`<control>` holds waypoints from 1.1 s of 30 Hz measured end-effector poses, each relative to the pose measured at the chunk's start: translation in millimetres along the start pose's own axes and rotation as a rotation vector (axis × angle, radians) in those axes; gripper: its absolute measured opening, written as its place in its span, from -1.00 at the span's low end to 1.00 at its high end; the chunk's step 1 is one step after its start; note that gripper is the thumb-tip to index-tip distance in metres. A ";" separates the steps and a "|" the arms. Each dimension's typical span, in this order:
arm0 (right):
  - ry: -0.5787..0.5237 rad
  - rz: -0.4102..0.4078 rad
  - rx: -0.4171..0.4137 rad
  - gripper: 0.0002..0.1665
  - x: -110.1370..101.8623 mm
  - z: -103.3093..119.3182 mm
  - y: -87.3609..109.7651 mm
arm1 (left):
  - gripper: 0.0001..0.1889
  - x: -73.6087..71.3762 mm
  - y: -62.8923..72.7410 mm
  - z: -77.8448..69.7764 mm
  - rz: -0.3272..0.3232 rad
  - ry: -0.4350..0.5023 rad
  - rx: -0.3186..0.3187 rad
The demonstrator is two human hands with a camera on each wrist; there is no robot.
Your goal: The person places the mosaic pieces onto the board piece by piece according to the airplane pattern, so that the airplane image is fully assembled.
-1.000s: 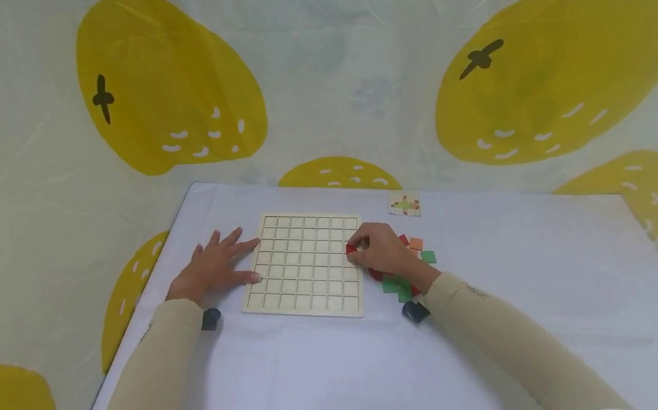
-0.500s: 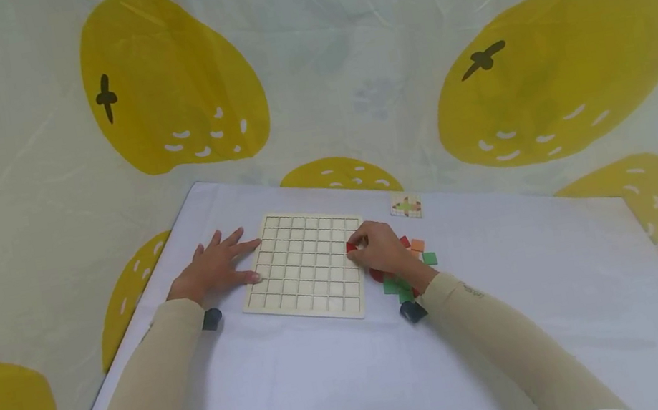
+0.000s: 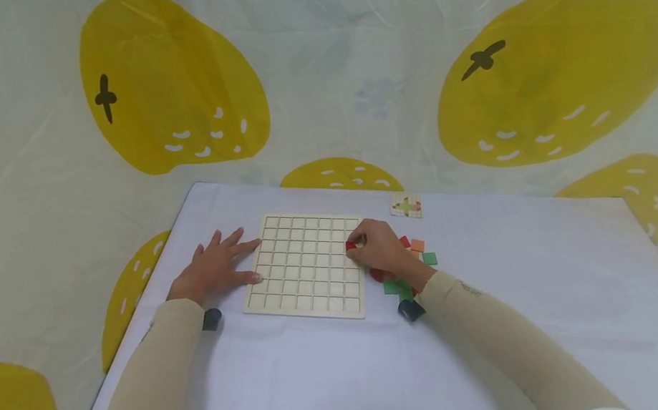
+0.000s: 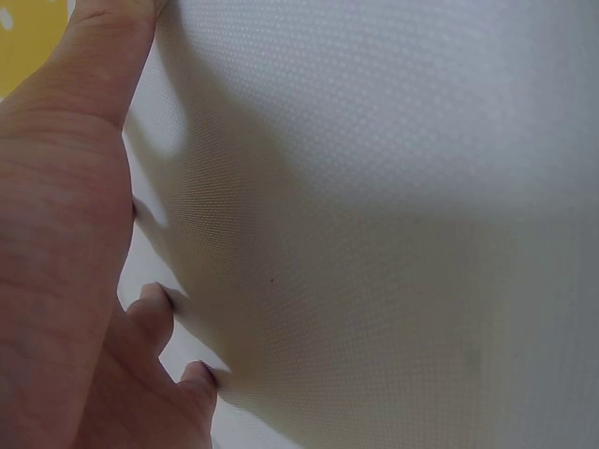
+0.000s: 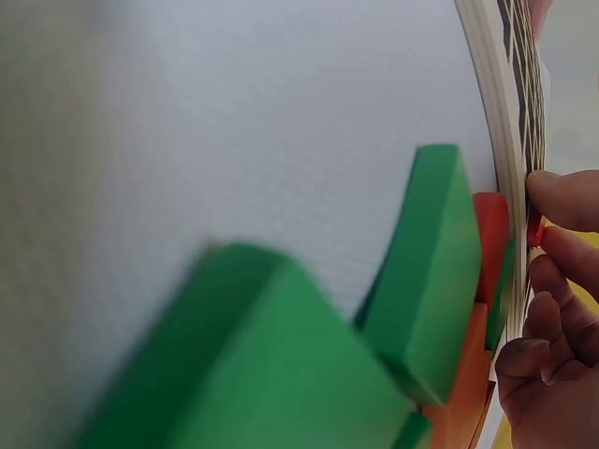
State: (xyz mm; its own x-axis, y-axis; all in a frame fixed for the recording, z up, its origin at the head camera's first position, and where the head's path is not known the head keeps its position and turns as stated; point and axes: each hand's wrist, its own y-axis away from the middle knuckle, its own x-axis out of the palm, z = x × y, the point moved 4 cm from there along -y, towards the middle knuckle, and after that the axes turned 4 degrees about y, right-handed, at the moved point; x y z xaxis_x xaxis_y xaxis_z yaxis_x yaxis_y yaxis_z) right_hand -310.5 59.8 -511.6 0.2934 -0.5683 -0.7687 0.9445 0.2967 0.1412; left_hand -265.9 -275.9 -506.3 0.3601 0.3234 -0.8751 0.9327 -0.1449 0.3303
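Observation:
A pale wooden board [image 3: 302, 271] marked with a grid of squares lies on the white table. My left hand [image 3: 209, 272] is spread flat at its left side, thumb and index fingertip touching the board's edge. At the right edge of the grid, my right hand [image 3: 378, 249] pinches a small red tile [image 3: 350, 245] between thumb and fingers. The right wrist view shows the red tile [image 5: 535, 227] at the board's surface, mostly covered by the fingertips. Whether it lies flat in a square I cannot tell. In the left wrist view, my left hand [image 4: 75, 234] rests on the white cloth.
Green tiles [image 3: 404, 291], an orange tile [image 3: 417, 245] and red pieces lie loosely under and beside my right wrist. Behind them is a small card [image 3: 406, 205] with a coloured pattern on a grid. A patterned sheet [image 3: 335, 88] hangs beyond the table.
The right wrist has shifted very slightly to the left. Both hands otherwise hold their places, with the red tile still pinched at the board's right edge.

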 end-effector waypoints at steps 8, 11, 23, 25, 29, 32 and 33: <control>0.012 -0.002 -0.016 -0.66 0.1 0.6 -1.7 | -0.04 0.1 -1.9 0.6 0.003 -0.016 -0.008; 0.011 0.000 -0.012 -0.66 -0.3 1.2 -1.4 | -0.03 0.9 -4.0 2.6 0.006 -0.018 -0.007; 0.016 -0.011 -0.045 -0.66 0.7 4.0 0.7 | -0.04 1.7 -2.8 1.4 -0.004 -0.020 0.008; 0.013 -0.021 -0.042 -0.67 1.2 3.4 0.5 | -0.05 2.0 -2.3 1.4 -0.007 -0.025 0.013; 0.011 -0.033 -0.012 -0.65 2.9 1.9 1.0 | -0.05 2.3 -2.3 1.5 -0.007 -0.028 0.012; 0.017 -0.040 0.005 -0.64 4.0 1.6 1.1 | -0.05 1.9 -2.7 1.6 -0.003 -0.027 0.004; 0.020 -0.044 0.007 -0.64 4.3 1.7 0.9 | -0.05 1.6 -2.8 1.6 -0.002 -0.027 0.001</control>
State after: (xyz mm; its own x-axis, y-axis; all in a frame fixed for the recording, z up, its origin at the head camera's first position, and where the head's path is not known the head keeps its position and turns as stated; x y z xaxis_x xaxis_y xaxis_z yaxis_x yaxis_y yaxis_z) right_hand -308.1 56.4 -513.7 0.2485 -0.5656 -0.7863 0.9575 0.2663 0.1110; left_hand -267.9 -276.5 -509.2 0.3574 0.2982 -0.8851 0.9335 -0.1452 0.3280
